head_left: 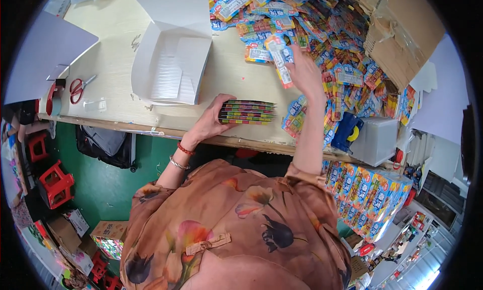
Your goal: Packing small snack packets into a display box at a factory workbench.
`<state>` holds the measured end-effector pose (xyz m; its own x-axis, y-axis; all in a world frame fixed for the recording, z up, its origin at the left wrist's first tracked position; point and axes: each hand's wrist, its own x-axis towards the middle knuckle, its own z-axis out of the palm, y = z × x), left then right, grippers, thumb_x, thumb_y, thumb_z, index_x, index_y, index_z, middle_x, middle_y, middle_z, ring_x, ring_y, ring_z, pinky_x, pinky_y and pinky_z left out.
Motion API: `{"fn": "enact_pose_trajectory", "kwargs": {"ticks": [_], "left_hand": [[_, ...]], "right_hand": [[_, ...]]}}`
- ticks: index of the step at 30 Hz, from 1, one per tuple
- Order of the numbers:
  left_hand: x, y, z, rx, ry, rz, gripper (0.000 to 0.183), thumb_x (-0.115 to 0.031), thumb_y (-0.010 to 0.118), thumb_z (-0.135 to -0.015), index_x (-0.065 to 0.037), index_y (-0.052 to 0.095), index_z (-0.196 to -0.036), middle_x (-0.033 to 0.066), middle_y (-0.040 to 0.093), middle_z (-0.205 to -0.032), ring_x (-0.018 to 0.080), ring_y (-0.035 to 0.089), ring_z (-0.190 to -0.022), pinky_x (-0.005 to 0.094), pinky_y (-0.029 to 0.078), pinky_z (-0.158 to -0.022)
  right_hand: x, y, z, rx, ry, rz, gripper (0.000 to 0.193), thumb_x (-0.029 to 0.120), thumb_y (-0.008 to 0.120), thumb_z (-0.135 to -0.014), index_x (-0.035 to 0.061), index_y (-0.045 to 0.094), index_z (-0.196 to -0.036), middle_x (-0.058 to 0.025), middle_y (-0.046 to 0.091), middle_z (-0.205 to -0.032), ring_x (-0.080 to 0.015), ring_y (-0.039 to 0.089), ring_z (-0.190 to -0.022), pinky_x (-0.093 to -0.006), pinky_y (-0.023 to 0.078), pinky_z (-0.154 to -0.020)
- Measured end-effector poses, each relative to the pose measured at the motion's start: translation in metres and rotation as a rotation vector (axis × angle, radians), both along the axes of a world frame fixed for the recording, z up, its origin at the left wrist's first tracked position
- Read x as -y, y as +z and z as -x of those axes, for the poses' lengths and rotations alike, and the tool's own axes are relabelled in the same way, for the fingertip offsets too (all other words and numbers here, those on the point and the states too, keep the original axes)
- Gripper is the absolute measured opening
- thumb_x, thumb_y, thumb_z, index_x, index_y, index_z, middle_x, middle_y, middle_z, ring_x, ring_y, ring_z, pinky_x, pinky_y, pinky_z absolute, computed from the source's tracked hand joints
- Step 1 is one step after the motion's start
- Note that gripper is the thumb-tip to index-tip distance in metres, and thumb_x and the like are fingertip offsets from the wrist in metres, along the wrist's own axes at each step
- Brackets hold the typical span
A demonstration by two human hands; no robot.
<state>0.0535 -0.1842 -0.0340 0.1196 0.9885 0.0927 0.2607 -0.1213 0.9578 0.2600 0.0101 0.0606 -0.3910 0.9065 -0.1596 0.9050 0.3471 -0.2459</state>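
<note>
My left hand [209, 120], with a red bead bracelet and a bangle at its wrist, is closed round the left end of a stack of flat colourful packets [249, 112] at the table's front edge. Farther right, my right hand [304, 71] grips a single flat packet [278, 58], blue and orange with a white panel, held up at the edge of a big heap. That heap of similar packets [332, 48] spreads over the table's right side. Left of the stack stands an open white box [171, 63] with its lid raised.
Red-handled scissors [77, 90] and a tape roll [53, 99] lie at the left. A blue tape dispenser [348, 131] and a translucent plastic bin [375, 139] stand at the right front edge. A cardboard carton [402, 38] leans behind the heap. Printed boxes [367, 197] are stacked below.
</note>
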Motion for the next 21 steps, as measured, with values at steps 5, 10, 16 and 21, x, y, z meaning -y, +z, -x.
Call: {"fn": "enact_pose_trajectory", "kwargs": {"ticks": [5,10,16,21], "left_hand": [[0.000,0.003,-0.003,0.116,-0.030,0.159,0.098,-0.006,0.082,-0.067,-0.007,0.022,-0.144,0.0132,0.047,-0.129,0.0243,0.048,-0.122,0.0347,0.040,-0.103],[-0.002,0.011,-0.004,0.044,0.002,-0.003,0.099,-0.007,0.083,-0.067,-0.007,0.022,-0.145,0.0138,0.046,-0.130,0.0255,0.049,-0.120,0.0347,0.041,-0.102],[-0.004,0.006,0.004,0.070,-0.058,0.153,0.079,-0.008,0.081,-0.068,-0.005,0.037,-0.134,0.0135,0.046,-0.129,0.0258,0.050,-0.118,0.0328,0.041,-0.101],[-0.010,0.009,0.007,0.148,-0.133,0.251,0.067,-0.005,0.081,-0.068,-0.004,0.043,-0.124,0.0145,0.043,-0.131,0.0249,0.045,-0.124,0.0331,0.042,-0.099]], "right_hand": [[-0.056,-0.040,-0.011,-0.271,0.291,-0.019,0.043,0.021,0.068,-0.079,0.0029,0.053,-0.115,-0.0142,0.059,-0.103,-0.0353,0.058,-0.099,-0.0449,0.047,-0.085],[-0.072,-0.060,0.000,-0.212,0.138,0.141,0.069,0.025,0.076,-0.069,0.0050,0.045,-0.127,-0.0153,0.049,-0.131,-0.0355,0.048,-0.120,-0.0388,0.044,-0.095],[-0.043,-0.039,-0.013,-0.114,0.310,0.096,0.042,0.010,0.072,-0.070,0.0129,0.062,-0.111,-0.0088,0.059,-0.114,-0.0257,0.044,-0.124,-0.0507,0.018,-0.113],[-0.018,-0.013,-0.009,0.007,0.648,-0.106,0.015,-0.004,0.066,-0.063,0.0090,0.058,-0.059,-0.0072,0.053,-0.125,-0.0259,0.035,-0.133,-0.0512,0.006,-0.117]]}}
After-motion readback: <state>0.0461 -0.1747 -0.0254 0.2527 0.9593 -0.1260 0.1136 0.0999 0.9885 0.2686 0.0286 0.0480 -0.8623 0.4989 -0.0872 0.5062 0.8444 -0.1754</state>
